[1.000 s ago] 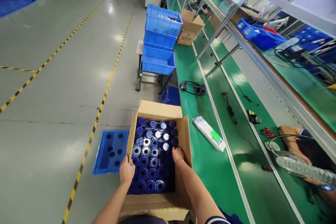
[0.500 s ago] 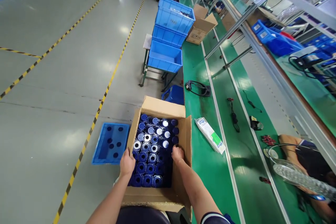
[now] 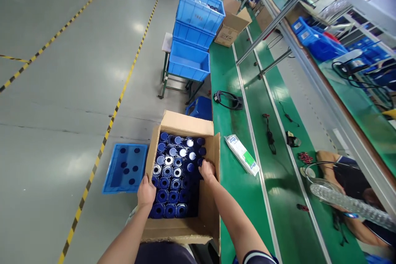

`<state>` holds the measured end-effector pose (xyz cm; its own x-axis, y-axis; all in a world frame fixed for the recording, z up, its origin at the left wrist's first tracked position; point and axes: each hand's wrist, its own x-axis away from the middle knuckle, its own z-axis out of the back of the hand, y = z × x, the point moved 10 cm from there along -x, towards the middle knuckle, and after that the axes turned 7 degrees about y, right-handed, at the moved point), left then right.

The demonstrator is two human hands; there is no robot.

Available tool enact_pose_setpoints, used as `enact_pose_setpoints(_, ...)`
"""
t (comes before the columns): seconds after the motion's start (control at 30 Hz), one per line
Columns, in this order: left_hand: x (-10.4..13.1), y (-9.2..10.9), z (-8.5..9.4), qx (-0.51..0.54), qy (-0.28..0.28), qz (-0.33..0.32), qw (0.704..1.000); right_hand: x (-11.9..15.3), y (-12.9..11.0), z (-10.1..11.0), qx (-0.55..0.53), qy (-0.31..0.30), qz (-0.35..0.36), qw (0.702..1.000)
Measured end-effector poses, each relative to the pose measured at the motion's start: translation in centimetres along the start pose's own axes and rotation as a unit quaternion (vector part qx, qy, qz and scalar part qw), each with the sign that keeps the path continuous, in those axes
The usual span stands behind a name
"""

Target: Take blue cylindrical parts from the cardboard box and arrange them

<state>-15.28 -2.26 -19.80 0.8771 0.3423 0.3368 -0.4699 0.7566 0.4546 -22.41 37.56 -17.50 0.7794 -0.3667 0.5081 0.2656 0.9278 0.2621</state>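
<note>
Open cardboard box (image 3: 182, 126), flaps up, lower centre of frame; packed inside, upright dark-blue cylinders (image 3: 173, 171) in tight rows, some with silvery tops.

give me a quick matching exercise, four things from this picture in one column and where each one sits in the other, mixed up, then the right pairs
Things:
1. left hand
2. right hand
3. blue tray
4. white packet

Places:
A. on the green bench, right of the cardboard box
B. on the floor, left of the box
C. at the box's left wall, beside the blue rolls
D. inside the box near its right wall, on the rolls

Pairs: 1-C, 2-D, 3-B, 4-A
</note>
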Motion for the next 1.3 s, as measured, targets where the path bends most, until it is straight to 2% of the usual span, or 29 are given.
enact_pose_setpoints(0.1, 0.0, 0.1, -0.1, -0.003, 0.000, 0.000, 1.000, -1.4, 0.3, 0.9, -0.009, 0.023, 0.011, 1.000)
enact_pose_setpoints(0.33, -0.1, -0.1, 0.2, -0.011, 0.008, -0.001, 1.000, -2.5, 0.0, 0.2, -0.014, 0.027, 0.034, 0.999)
enact_pose_setpoints(0.5, -0.1, -0.2, 0.3, -0.016, 0.006, -0.002, 1.000, -2.8, 0.5, 0.3, -0.017, 0.026, -0.005, 1.000)
enact_pose_setpoints(0.7, 0.1, 0.4, 0.6, -0.019, 0.011, -0.013, 1.000, -4.3, 0.1, 1.1, -0.063, -0.012, -0.034, 0.997)
enact_pose_setpoints(0.83, 0.3, 0.5, 0.5, -0.020, 0.020, -0.012, 1.000, -5.6, 0.6, 2.1, -0.061, 0.014, -0.031, 0.998)
enact_pose_setpoints(1.0, 0.4, 0.5, 0.4, -0.022, 0.020, -0.007, 1.000, -6.9, 0.8, 1.1, -0.055, -0.006, -0.005, 0.998)
enact_pose_setpoints(1.3, 0.5, 0.7, 0.3, -0.019, 0.013, -0.014, 1.000, -5.8, 1.2, 0.4, -0.064, -0.014, 0.015, 0.998)
